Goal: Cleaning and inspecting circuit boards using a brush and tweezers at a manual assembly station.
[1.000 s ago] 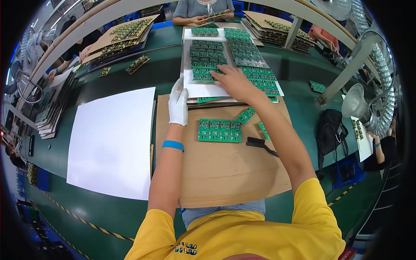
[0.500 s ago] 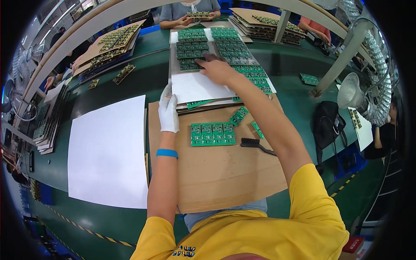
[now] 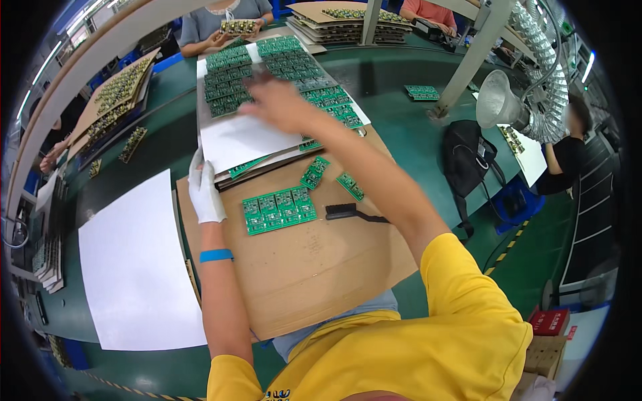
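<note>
My left hand (image 3: 206, 190), in a white glove, grips the near left corner of a layered stack. On the stack lies a white sheet (image 3: 244, 142) with rows of green circuit boards (image 3: 227, 90) beyond it. My bare right hand (image 3: 284, 103) is over the boards, smeared by motion, with a dark blur at its fingertips; whether it holds anything cannot be told. Nearer me, on brown cardboard (image 3: 321, 274), lie a panel of joined green circuit boards (image 3: 279, 209), two small boards (image 3: 314, 172) and a black brush (image 3: 344, 212).
A large white sheet (image 3: 137, 267) lies left on the green table (image 3: 381, 73). Stacked boards (image 3: 124, 87) stand beyond it. At right are a black bag (image 3: 465, 164), a metal post (image 3: 471, 57) and a fume duct (image 3: 495, 100). A person (image 3: 224, 23) sits opposite, holding a board.
The view has swung, so the scene sits further left. My right hand has lifted slightly off the boards and blurs. My left hand stays at the stack's corner.
</note>
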A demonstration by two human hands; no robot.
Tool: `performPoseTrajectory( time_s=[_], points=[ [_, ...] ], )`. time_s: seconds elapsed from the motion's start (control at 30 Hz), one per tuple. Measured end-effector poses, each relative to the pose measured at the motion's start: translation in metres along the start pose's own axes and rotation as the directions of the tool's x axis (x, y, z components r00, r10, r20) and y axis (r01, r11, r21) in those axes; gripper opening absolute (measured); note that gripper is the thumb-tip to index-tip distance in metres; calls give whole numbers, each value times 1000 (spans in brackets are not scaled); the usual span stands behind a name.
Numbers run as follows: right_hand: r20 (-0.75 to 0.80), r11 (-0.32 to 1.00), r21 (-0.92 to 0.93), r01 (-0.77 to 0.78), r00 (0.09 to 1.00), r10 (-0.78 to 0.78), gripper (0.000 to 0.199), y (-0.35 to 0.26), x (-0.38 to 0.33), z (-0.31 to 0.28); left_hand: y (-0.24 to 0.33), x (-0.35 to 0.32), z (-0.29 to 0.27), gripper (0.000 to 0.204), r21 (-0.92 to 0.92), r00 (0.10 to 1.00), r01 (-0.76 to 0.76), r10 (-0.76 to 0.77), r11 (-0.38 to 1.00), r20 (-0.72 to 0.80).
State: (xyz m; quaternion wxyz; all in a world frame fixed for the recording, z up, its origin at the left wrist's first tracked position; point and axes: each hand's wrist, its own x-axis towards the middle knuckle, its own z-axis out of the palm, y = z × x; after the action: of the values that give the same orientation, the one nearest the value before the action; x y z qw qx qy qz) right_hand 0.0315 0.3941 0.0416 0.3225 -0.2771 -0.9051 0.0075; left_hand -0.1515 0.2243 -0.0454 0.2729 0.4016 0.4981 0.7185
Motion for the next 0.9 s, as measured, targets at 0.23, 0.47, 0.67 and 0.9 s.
performPoseTrajectory(
  time_s=[0.23, 0.47, 0.67, 0.9],
  points=[
    [-256, 627, -501, -597, 794, 551, 60, 258, -132, -107, 3, -1, 14, 45, 75, 998, 33, -28, 997, -63],
    [-181, 313, -766, -562, 655, 734, 65, 339, -196, -88, 4, -9, 0, 40, 189, 993, -5, 27, 982, -113],
    [-150, 686, 120, -718, 670, 727, 53, 331, -186, -148, 28, -19, 16, 34, 565, 959, -154, 260, 811, -111],
    [75, 768, 323, -552, 824, 561, 34, -58, -216, -191, 156, -132, 92, 78, 480, 896, -338, 120, 809, 428]
  ],
)
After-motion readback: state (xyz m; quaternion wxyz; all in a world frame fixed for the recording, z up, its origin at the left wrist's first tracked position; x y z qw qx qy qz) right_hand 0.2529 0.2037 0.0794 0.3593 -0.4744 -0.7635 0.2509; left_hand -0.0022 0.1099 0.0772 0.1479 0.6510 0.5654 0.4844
